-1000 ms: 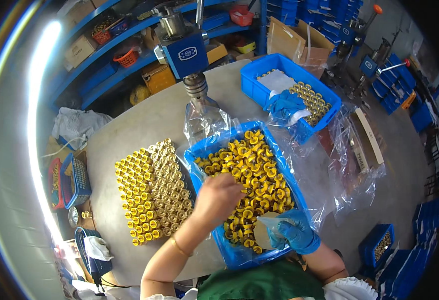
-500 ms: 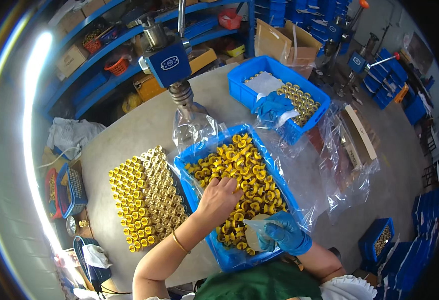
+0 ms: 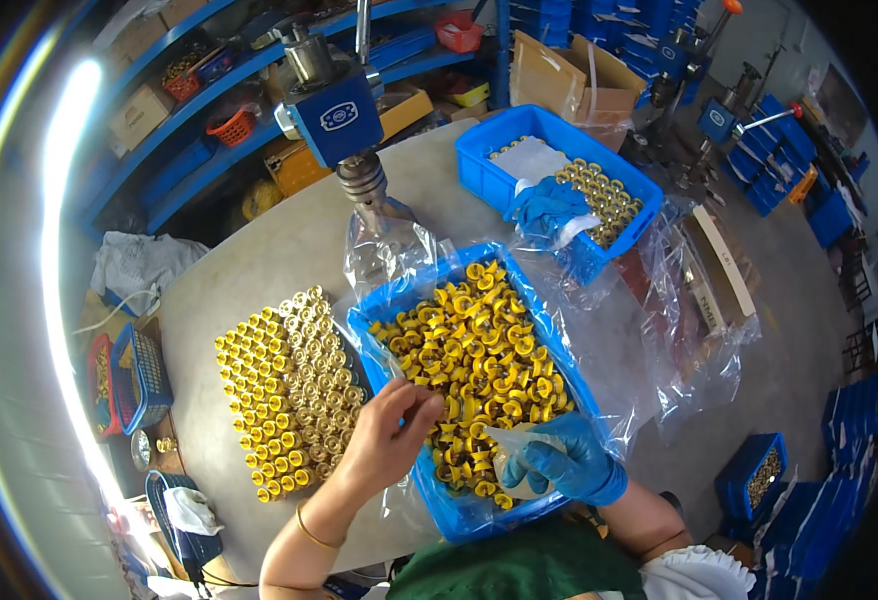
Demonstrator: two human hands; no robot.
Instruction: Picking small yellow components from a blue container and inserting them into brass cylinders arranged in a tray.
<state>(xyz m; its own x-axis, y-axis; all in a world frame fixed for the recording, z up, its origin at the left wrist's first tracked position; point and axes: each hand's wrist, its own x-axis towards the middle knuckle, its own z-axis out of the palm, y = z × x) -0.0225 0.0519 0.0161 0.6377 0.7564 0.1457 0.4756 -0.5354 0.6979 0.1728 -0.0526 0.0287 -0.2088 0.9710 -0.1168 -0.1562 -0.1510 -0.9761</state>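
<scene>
Left hand (image 3: 391,436) has moved leftward, its grip's contents unclear; right hand (image 3: 577,466) holds translucent container (image 3: 512,441).

Yellow pieces (image 3: 494,345): glossy, apparently plastic | blue tub (image 3: 437,500): smooth plastic | crumpled bag (image 3: 389,250): clear film, catching light near me | brassy parts (image 3: 314,375): shiny metal | tabletop (image 3: 249,265): dull, smooth | right-hand glove (image 3: 574,465): thin, rubbery, sheeny | apron (image 3: 519,570): matt green cloth | carton (image 3: 549,80): matt cardboard

Heaped at all angles in a blue rectangular plastic tub (image 3: 446,505): small yellow spool-shaped pieces (image 3: 489,350). Tilted above the near end: a translucent, taper-tipped plastic container (image 3: 508,445).
</scene>
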